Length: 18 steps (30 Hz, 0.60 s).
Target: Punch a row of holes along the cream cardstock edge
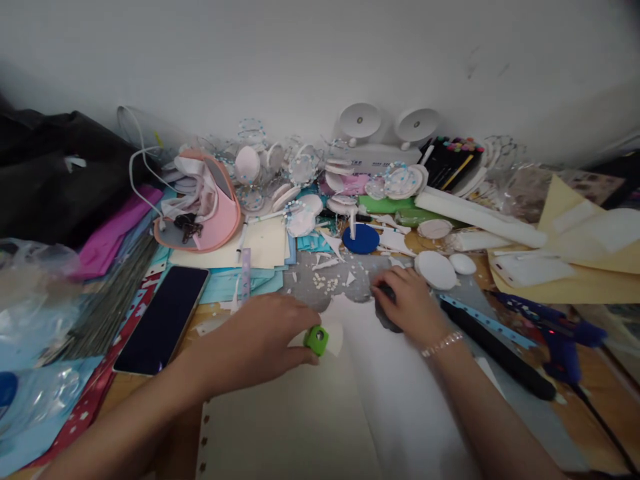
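My left hand (277, 330) is closed, thumb and fingers pinching a small green block (317, 340) with a round metallic spot on its face. It is over the top edge of a cream sheet (285, 420), whose left edge has a row of small punched holes. To its right lies a white sheet (395, 393). My right hand (411, 300) curls its fingers around a dark grey object (384, 308) near the white sheet's upper part; my fingers hide much of it and its kind is unclear. Small paper scraps (325, 283) are scattered beyond both hands.
A phone (163, 320) lies at left, below a pink visor cap (213, 207). White discs with beaded loops (303, 167) crowd the back. A blue disc (361, 239) stands mid-table. At right are a white lid (436, 270), a black rod (500, 350) and a blue glue gun (555, 333).
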Tool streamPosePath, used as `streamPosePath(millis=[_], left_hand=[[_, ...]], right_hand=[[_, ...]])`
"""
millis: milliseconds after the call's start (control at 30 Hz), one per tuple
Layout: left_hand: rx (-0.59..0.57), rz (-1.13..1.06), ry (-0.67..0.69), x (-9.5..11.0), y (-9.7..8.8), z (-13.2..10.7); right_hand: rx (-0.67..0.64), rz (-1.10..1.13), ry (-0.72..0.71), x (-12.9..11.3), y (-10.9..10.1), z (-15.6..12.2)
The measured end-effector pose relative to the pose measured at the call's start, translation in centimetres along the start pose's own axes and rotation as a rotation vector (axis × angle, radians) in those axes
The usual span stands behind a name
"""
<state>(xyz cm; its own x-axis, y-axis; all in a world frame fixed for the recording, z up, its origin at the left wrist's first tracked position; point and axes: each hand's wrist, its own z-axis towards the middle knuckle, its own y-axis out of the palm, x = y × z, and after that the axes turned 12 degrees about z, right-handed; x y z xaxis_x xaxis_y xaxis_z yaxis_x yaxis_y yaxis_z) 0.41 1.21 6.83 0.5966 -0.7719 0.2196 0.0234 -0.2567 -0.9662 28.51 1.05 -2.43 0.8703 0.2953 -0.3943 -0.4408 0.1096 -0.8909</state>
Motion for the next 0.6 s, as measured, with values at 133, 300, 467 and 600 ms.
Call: streamPosePath(millis=[133,300,467,600], left_hand=[[0.000,-0.012,-0.015,-0.2,0.1,0.4],[-0.061,-0.005,-0.044,-0.2,-0.6,0.7],[-0.085,0.046,-0.048,-0.3,-0.2,0.7],[-0.095,0.082,-0.056,-0.5,0.0,0.8]], right_hand=[[0.355,0.162,-0.056,-0.9,-0.8,0.2],[0.893,0.677,-0.207,-3.9,-1.1,-0.3],[0.422,0.739,-0.184,-5.0,0.9,-0.7],[0.149,0.557,-0.159,-4.9,1.5,-0.4]])
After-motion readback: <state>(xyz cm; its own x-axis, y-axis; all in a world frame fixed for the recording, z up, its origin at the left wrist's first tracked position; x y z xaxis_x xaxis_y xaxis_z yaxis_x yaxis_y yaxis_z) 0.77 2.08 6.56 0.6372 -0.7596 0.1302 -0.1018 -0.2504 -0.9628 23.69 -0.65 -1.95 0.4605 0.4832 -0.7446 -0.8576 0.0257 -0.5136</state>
